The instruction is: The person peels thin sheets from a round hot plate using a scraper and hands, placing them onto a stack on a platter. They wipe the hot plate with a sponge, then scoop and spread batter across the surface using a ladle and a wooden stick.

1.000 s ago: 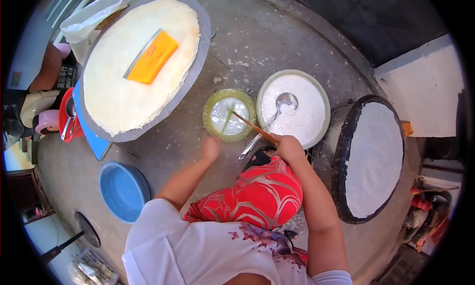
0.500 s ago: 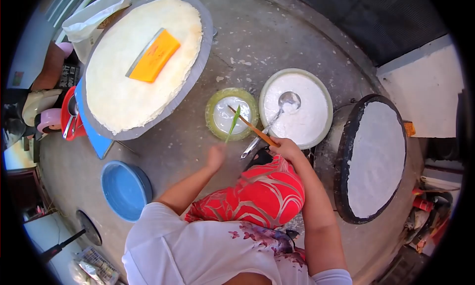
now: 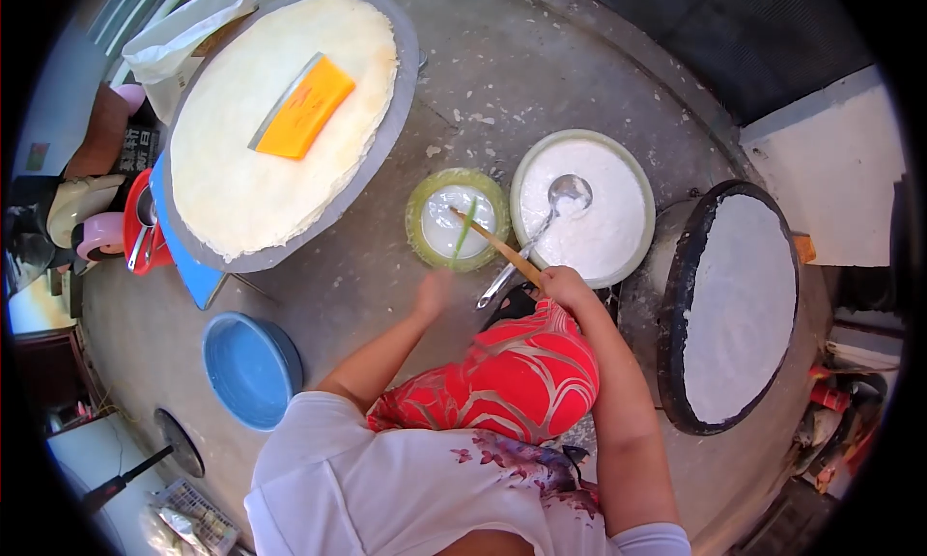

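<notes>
My right hand (image 3: 565, 288) is closed round a flat wooden stick (image 3: 519, 258), whose far tip reaches over a small yellow-green bowl (image 3: 416, 230) holding whitish liquid. My left hand (image 3: 434, 293), blurred by motion, grips a thin green strip (image 3: 463, 236) that crosses the stick above this bowl. Beside it stands a larger pale bowl (image 3: 516, 197) of white batter, with a metal ladle (image 3: 509, 269) resting in it. To the right is a round black-rimmed griddle (image 3: 673, 363) covered by a thin white layer (image 3: 739, 310).
At upper left, a wide round board (image 3: 394, 122) bears pale flat sheets (image 3: 217, 170) and an orange-and-grey scraper (image 3: 307, 110). A blue basin (image 3: 294, 373) stands on the floor at left. A red container (image 3: 135, 204) with metal utensils is beyond the board.
The green strip has shifted slightly and is more blurred, with my left hand moving a little. My right hand keeps the wooden stick over the small bowl. The whole view has shifted slightly.
</notes>
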### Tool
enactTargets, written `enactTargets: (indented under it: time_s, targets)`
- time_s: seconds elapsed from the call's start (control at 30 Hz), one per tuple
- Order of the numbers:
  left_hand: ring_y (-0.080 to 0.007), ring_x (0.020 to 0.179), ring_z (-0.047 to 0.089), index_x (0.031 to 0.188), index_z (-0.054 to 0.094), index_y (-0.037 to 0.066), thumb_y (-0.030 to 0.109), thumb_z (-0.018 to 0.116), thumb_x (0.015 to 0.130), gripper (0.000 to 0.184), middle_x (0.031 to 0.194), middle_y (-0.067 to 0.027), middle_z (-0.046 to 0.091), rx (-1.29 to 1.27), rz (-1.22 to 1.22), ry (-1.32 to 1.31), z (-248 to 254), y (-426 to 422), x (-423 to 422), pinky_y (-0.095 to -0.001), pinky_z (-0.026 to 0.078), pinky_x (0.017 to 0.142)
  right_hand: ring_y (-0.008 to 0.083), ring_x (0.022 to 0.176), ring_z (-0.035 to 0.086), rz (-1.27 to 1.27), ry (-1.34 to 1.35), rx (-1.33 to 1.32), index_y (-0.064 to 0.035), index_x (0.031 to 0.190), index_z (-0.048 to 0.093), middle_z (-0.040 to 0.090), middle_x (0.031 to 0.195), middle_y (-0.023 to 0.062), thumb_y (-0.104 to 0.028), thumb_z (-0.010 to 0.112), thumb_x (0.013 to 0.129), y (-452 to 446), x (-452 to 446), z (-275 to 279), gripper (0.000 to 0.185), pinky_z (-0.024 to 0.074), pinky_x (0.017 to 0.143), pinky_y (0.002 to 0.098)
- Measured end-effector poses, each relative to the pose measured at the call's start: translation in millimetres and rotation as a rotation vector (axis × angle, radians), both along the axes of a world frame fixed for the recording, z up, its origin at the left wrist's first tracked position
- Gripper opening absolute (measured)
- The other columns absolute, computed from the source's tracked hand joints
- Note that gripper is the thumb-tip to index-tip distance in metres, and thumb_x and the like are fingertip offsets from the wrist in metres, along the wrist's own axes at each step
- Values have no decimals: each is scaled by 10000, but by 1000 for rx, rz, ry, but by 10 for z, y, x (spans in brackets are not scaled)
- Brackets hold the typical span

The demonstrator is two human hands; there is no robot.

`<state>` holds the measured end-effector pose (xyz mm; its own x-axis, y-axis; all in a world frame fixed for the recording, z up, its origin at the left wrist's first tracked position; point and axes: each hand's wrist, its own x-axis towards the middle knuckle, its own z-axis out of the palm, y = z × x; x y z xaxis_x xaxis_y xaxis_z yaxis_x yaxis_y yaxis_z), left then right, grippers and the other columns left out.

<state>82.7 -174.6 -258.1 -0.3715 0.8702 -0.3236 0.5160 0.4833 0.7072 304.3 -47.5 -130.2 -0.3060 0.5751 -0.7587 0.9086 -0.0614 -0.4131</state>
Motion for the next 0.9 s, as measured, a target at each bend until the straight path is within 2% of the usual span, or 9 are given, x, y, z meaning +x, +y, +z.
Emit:
enactTargets:
  time_s: [0.07, 0.2, 0.27, 0.33, 0.4, 0.53, 0.7, 0.83, 0.9]
  targets:
    - [-387, 773, 595, 806, 621, -29, 214, 453, 836, 297, 788, -258, 592, -101, 51, 17, -14, 203, -148, -482, 455, 681, 330, 731, 601, 36, 45, 127, -28, 851, 621, 610, 795, 205, -215, 421, 830, -14, 43, -83, 274, 461, 686, 403]
    - [-382, 774, 597, 802, 617, -30, 218, 458, 832, 296, 789, -253, 594, -205, 275, 7, -103, 306, -312, -479, 453, 687, 324, 787, 598, 10, -3, 87, -27, 843, 617, 606, 831, 215, -213, 422, 832, -10, 3, 96, 271, 460, 710, 401]
    - [-388, 775, 595, 801, 616, -36, 222, 463, 831, 302, 789, -253, 594, -149, 181, 32, 85, 141, -254, -477, 453, 686, 351, 812, 581, 101, 34, 227, -53, 943, 613, 610, 843, 192, -268, 461, 814, -11, 33, -15, 293, 455, 731, 404]
    - [-394, 776, 593, 799, 614, -41, 227, 467, 831, 308, 788, -254, 594, -94, 83, 57, 132, -80, -163, -475, 453, 684, 336, 800, 588, 116, -49, 323, -75, 965, 606, 612, 835, 173, -261, 494, 802, -61, -94, 299, 272, 462, 714, 407]
    - [-366, 694, 601, 831, 631, 4, 253, 483, 848, 291, 740, -231, 598, 1, 13, -103, 52, -273, -66, -435, 451, 646, 321, 787, 595, 134, -140, 411, -98, 988, 599, 615, 828, 154, -254, 527, 790, -90, -135, 447, 263, 469, 697, 409]
    - [-372, 722, 601, 830, 631, 5, 242, 479, 851, 283, 756, -237, 598, 5, 45, -29, -294, -159, -142, -445, 453, 660, 294, 775, 602, 259, -180, 476, -123, 970, 595, 612, 807, 121, -230, 602, 740, -68, -138, 427, 254, 478, 674, 408]
    - [-398, 834, 581, 798, 638, 1, 296, 489, 825, 332, 858, -264, 589, -220, 79, 124, -116, 204, -444, -468, 460, 741, 293, 781, 601, 253, -210, 513, -96, 943, 612, 618, 829, 119, -242, 629, 718, -104, 2, 700, 268, 474, 679, 397]
    - [-403, 831, 580, 847, 627, -5, 301, 492, 822, 335, 853, -265, 592, -256, 68, 25, -179, 192, -466, -463, 451, 769, 291, 835, 598, -34, -22, 554, -96, 1030, 606, 617, 932, 132, -239, 659, 702, -280, 475, 666, 361, 475, 724, 365]
    - [-386, 1007, 522, 966, 599, 14, 312, 497, 818, 348, 1031, -250, 562, -389, 43, -57, -137, 180, -387, -484, 414, 833, 242, 853, 617, -191, 43, 557, -77, 1082, 588, 627, 964, 136, -180, 681, 708, -378, 692, 604, 399, 472, 750, 305]
